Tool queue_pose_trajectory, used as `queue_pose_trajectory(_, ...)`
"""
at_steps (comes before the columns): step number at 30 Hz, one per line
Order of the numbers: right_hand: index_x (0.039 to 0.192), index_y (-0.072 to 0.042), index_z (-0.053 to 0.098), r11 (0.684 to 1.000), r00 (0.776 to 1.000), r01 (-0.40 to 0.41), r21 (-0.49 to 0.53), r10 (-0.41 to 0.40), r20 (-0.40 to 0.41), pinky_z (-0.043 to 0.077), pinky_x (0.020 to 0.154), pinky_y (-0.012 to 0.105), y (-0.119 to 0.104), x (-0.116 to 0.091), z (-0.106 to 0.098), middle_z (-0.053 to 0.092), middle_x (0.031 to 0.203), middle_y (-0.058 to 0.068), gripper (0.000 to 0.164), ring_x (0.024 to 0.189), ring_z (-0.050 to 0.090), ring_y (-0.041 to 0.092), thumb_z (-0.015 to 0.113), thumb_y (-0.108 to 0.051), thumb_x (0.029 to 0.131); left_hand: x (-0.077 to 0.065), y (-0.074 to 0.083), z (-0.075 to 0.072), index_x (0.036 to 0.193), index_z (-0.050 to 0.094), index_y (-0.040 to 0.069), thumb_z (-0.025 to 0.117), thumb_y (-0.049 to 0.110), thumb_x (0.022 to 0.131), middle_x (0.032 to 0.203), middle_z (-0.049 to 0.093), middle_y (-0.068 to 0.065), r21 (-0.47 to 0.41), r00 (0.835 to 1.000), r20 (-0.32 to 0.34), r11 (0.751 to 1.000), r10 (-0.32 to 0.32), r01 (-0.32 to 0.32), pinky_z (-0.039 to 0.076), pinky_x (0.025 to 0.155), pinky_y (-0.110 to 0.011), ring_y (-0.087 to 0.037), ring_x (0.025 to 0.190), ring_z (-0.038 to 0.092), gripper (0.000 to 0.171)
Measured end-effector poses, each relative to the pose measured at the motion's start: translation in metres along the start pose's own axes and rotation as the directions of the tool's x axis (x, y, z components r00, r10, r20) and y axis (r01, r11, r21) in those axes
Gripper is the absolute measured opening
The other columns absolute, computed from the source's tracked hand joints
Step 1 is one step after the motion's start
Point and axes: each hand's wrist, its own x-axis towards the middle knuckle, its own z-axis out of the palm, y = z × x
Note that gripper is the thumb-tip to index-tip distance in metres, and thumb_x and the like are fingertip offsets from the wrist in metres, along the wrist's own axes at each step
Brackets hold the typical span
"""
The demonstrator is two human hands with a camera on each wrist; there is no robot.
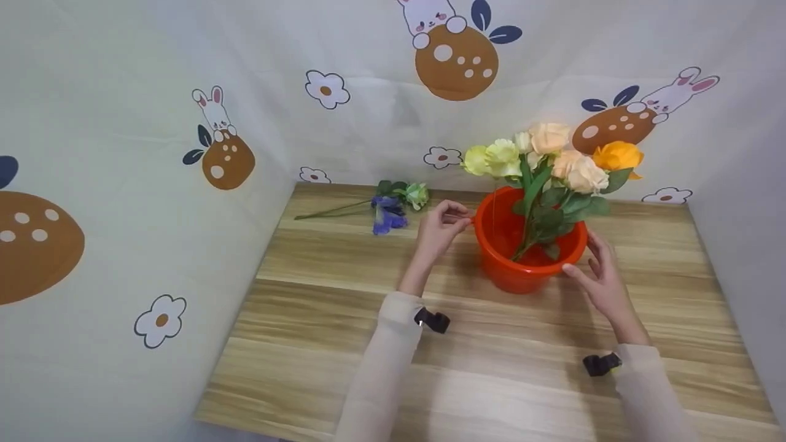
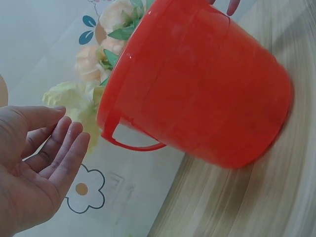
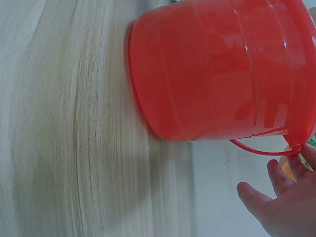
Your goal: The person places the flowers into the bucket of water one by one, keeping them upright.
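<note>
A red bucket stands upright on the wooden table, its thin handle hanging at the side. Inside lean artificial flowers: peach roses, pale yellow blooms and an orange one, with green leaves. Beside the bucket's left rim is my left hand, its fingers loosely bent; the left wrist view shows it apart from the bucket, holding nothing. At the opposite side, my right hand has its fingers spread, and a fingertip touches the rim near the handle's end in the right wrist view.
Left of the bucket, a purple flower and a pale green flower on a stem lie near the table's back edge. Patterned cloth hangs close behind and along the left side. Each sleeve carries a black wrist camera.
</note>
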Motion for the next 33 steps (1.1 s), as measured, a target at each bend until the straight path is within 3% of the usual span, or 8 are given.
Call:
queue_pose_trajectory(4,0.158,-0.010,0.022,1.000,1.000,-0.001,-0.005,0.001,0.002,0.017,0.118,0.069,0.001,0.000,0.000,0.022,0.160,0.018,0.079,0.149,0.022,0.034,0.066,-0.001,0.093,-0.001,-0.003,-0.008,0.105,0.066,-0.006,0.073,0.003,0.088,0.106,0.072,-0.024,0.020,1.000,0.001,1.000,0.022,-0.022,0.059,0.085,-0.028,-0.033,0.098,0.071,0.020)
queue_pose_trajectory(9,0.158,-0.009,0.022,1.000,1.000,-0.007,0.000,0.007,0.002,0.016,0.119,0.069,0.002,0.000,0.000,0.021,0.160,0.018,0.080,0.149,0.022,0.035,0.066,0.000,0.092,-0.003,-0.011,-0.019,0.109,0.065,-0.010,0.071,0.002,0.089,0.109,0.070,-0.029,-0.003,0.999,0.011,0.999,0.045,-0.045,0.057,0.094,-0.041,-0.041,0.104,0.068,0.024)
queue_pose_trajectory(17,0.158,-0.011,0.023,1.000,1.000,-0.001,0.003,0.001,-0.002,0.017,0.119,0.069,0.001,0.000,0.000,0.022,0.159,0.017,0.080,0.149,0.024,0.028,0.066,0.000,0.092,-0.006,-0.021,-0.037,0.112,0.065,-0.008,0.070,0.000,0.089,0.113,0.071,-0.027,0.021,0.999,-0.021,0.999,0.030,-0.030,0.057,0.094,-0.031,-0.035,0.107,0.069,0.025)
queue_pose_trajectory(26,0.158,-0.011,0.022,1.000,1.000,-0.008,0.007,0.008,-0.001,0.016,0.120,0.067,0.002,0.001,-0.001,0.022,0.160,0.017,0.081,0.150,0.024,0.027,0.067,0.000,0.092,-0.008,-0.038,-0.059,0.117,0.062,-0.011,0.067,-0.002,0.091,0.118,0.068,-0.029,-0.014,0.999,-0.044,1.000,0.024,-0.024,0.055,0.099,-0.034,-0.042,0.114,0.064,0.029)
queue_pose_trajectory(33,0.158,-0.010,0.023,1.000,1.000,-0.005,0.001,0.005,0.000,0.017,0.119,0.068,0.001,0.001,0.000,0.023,0.158,0.016,0.079,0.149,0.023,0.031,0.066,0.000,0.092,-0.008,-0.048,-0.079,0.123,0.063,-0.007,0.066,0.000,0.092,0.121,0.068,-0.025,0.021,0.994,-0.104,1.000,-0.020,0.022,0.052,0.103,-0.037,-0.037,0.117,0.064,0.032)
